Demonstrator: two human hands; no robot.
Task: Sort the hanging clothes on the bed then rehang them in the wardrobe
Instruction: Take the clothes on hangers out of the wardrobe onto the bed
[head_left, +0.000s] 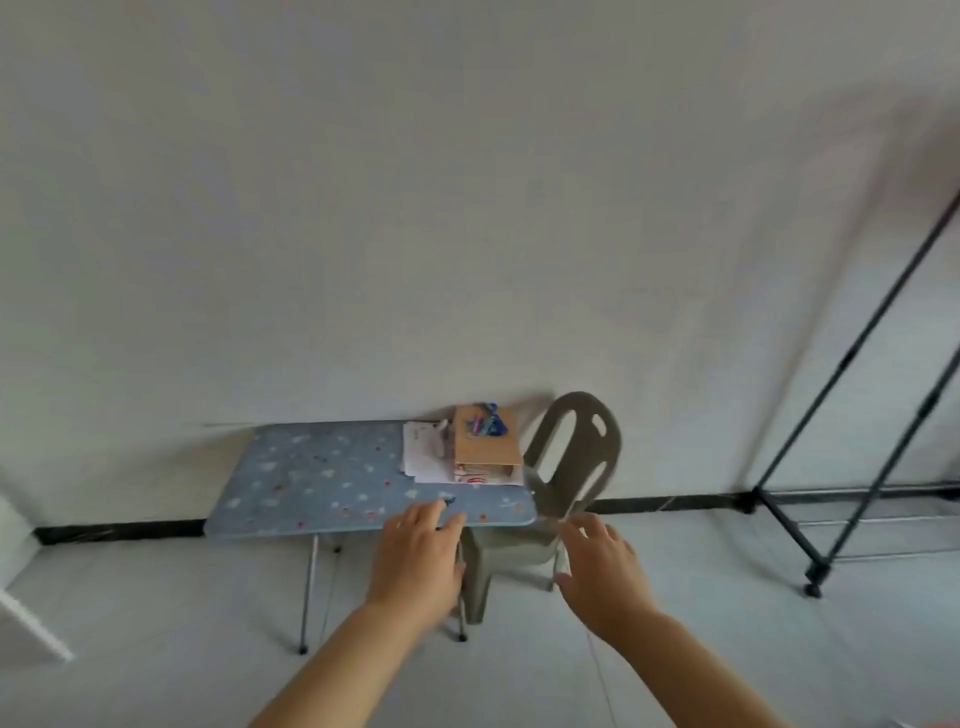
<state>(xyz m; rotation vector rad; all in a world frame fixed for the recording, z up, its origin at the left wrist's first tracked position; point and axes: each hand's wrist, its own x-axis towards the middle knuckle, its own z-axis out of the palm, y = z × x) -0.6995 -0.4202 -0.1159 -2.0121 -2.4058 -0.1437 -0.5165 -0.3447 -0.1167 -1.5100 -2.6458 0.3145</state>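
So the one container in shot was a cardboard box (487, 436) sitting at the far right corner of a little folding table (322, 478) with a blue flowery cover. The box had some blue stuff at its top, too blurry to say what. It sat on a white and red printed thing, with a stack of white papers (423, 449) just beside it on the left.

Task-wise, the only thing in frame was the black garment rack (850, 358) over on the right edge: thin slanted poles, a low crossbar, little feet on the pale floor. It stood well apart from the table, and the part in view was just bare frame.

Both hands were stretched out front, fingers loose and spread, holding nothing. The left hand (418, 556) hovered in front of the table's near edge, while the right hand (605, 571) was in front of a grey-brown plastic chair (576, 457) that was tucked against the table's right end.
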